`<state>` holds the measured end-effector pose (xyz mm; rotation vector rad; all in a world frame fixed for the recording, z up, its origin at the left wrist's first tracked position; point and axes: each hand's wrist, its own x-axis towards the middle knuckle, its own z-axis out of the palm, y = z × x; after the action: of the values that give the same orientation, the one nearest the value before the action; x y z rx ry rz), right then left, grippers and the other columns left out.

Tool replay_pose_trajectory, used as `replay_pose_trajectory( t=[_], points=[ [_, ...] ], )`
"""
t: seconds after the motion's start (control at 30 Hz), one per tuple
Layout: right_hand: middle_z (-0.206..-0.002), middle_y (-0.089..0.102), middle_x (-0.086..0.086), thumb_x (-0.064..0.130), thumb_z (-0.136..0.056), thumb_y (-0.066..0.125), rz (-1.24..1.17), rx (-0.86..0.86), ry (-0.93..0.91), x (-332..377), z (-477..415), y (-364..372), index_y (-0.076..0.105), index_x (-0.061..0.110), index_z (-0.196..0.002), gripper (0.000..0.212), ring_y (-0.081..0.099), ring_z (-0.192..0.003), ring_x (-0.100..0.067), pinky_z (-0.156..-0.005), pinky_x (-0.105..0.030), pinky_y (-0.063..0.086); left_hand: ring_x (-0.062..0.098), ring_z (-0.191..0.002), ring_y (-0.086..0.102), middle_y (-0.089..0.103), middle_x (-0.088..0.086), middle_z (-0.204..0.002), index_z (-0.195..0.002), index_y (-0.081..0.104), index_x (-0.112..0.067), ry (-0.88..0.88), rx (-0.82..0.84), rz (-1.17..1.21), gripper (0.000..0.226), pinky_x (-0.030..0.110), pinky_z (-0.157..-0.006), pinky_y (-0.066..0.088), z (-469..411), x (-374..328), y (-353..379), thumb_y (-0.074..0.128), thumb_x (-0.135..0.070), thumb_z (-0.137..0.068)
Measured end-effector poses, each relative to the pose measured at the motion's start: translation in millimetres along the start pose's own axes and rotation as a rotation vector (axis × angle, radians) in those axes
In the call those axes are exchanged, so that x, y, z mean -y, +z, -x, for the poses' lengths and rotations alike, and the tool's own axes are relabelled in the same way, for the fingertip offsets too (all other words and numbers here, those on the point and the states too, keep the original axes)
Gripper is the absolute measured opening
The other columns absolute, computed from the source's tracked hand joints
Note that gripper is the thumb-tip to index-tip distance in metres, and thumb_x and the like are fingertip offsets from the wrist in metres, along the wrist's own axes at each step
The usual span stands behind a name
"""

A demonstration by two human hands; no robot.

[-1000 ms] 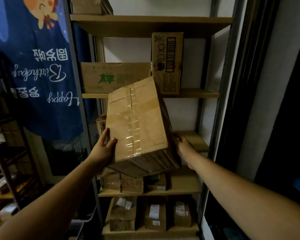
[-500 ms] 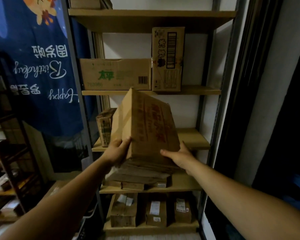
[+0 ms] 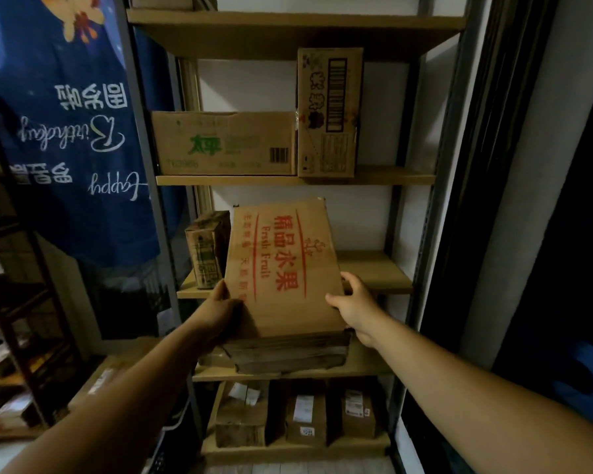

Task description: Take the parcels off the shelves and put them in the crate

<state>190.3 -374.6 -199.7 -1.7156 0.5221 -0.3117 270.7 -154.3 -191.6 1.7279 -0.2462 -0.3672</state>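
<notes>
Room: a dim storage corner is showing a tall grey metal shelving rack (image 3: 425, 206) with pale wooden boards against a white wall, and a dark blue printed banner (image 3: 65, 148) is hanging to its left.
Parcel: a large brown cardboard carton with red "Fresh Fruit" lettering (image 3: 285, 268) is being held off the boards in front of the rack's middle levels, with its printed face tipping toward the camera.
Hands: the left hand (image 3: 220, 309) is gripping the carton's lower left edge. The right hand (image 3: 353, 302) is clamping the lower right edge, its thumb lying on the printed face and its fingers going behind.
Handling: the corrugated board is looking stiff and is keeping its shape. The carton is probably bulky rather than fragile, though its weight cannot be told. The smooth face may be slipping under side pressure, so palms under the bottom corners are looking safer.
Upper board: a long brown carton with green print (image 3: 223, 143) is lying beside an upright brown carton with a black barcode (image 3: 329, 111), and the two are touching.
Middle board: a small upright brown box (image 3: 208, 249) is standing just left of the held carton.
Bottom board: three small brown parcels with white labels (image 3: 305, 415) are sitting side by side.
Crate: nothing in view is showing clearly as the crate.
</notes>
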Motion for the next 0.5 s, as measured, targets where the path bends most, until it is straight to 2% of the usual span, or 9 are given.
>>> replay_pose_trajectory(
  t=[0.07,0.13,0.23,0.3,0.33,0.4,0.47,0.5],
  points=[
    [-0.123,0.054,-0.001,0.026,-0.102,0.041,-0.099,0.021,-0.002,8,3,1,0.04,0.027,-0.138,0.036,0.056,-0.103,-0.023,-0.076,-0.037,0.052,0.017,-0.104,0.05,0.048,-0.006,-0.125,-0.148,0.015,-0.034,0.089,-0.071,-0.046,0.062,0.036,-0.093,0.042,2,1,2,0.048,-0.021,-0.097],
    [-0.115,0.059,-0.001,0.028,-0.104,0.031,-0.165,-0.003,-0.015,10,0,1,0.049,0.027,-0.128,0.029,0.059,-0.095,-0.02,-0.068,-0.033,0.05,0.018,-0.114,0.051,0.044,-0.005,-0.141,-0.15,0.009,-0.034,0.139,-0.095,-0.068,0.076,0.036,-0.096,0.042,0,3,-1,0.057,-0.028,-0.092],
    [-0.118,0.06,-0.002,0.027,-0.102,0.038,-0.088,-0.063,-0.043,8,-4,1,0.048,0.021,-0.134,0.034,0.059,-0.1,-0.02,-0.076,-0.033,0.05,0.014,-0.114,0.048,0.042,-0.004,-0.144,-0.15,0.011,-0.031,0.174,-0.105,-0.068,0.08,0.031,-0.089,0.04,-1,2,-6,0.062,-0.026,-0.089],
    [-0.117,0.062,-0.002,0.028,-0.101,0.041,-0.062,-0.057,-0.03,3,-8,2,0.05,0.018,-0.134,0.035,0.059,-0.097,-0.017,-0.073,-0.03,0.048,0.013,-0.109,0.048,0.043,-0.002,-0.143,-0.15,0.012,-0.029,0.188,-0.101,-0.046,0.079,0.03,-0.087,0.041,-2,2,-9,0.062,-0.023,-0.089],
    [-0.111,0.064,-0.002,0.033,-0.101,0.042,-0.068,-0.026,0.001,2,-9,2,0.054,0.017,-0.13,0.035,0.06,-0.091,-0.016,-0.068,-0.029,0.047,0.012,-0.107,0.049,0.043,-0.001,-0.143,-0.15,0.013,-0.029,0.177,-0.09,-0.025,0.078,0.031,-0.086,0.042,-1,2,-10,0.061,-0.022,-0.09],
    [-0.106,0.068,-0.004,0.054,-0.094,0.044,-0.089,0.05,0.088,4,-10,4,0.062,0.019,-0.12,0.048,0.062,-0.088,-0.018,-0.065,-0.028,0.046,0.012,-0.1,0.053,0.042,0.0,-0.144,-0.15,0.013,-0.029,0.137,-0.082,0.063,0.077,0.028,-0.08,0.045,-3,6,-14,0.06,-0.02,-0.091],
    [-0.112,0.068,-0.006,0.073,-0.084,0.042,-0.061,0.106,0.133,1,-16,5,0.063,0.023,-0.12,0.065,0.062,-0.096,-0.024,-0.074,-0.031,0.048,0.008,-0.09,0.056,0.042,0.0,-0.143,-0.151,0.014,-0.03,0.107,-0.088,0.136,0.076,0.025,-0.07,0.048,-4,9,-16,0.059,-0.019,-0.091],
    [-0.115,0.066,-0.007,0.07,-0.087,0.039,-0.044,0.12,0.119,0,-18,5,0.062,0.024,-0.121,0.062,0.062,-0.099,-0.025,-0.076,-0.032,0.048,0.008,-0.089,0.056,0.043,0.0,-0.142,-0.15,0.014,-0.031,0.103,-0.098,0.145,0.075,0.025,-0.067,0.048,-5,10,-17,0.059,-0.019,-0.091]
  ],
)
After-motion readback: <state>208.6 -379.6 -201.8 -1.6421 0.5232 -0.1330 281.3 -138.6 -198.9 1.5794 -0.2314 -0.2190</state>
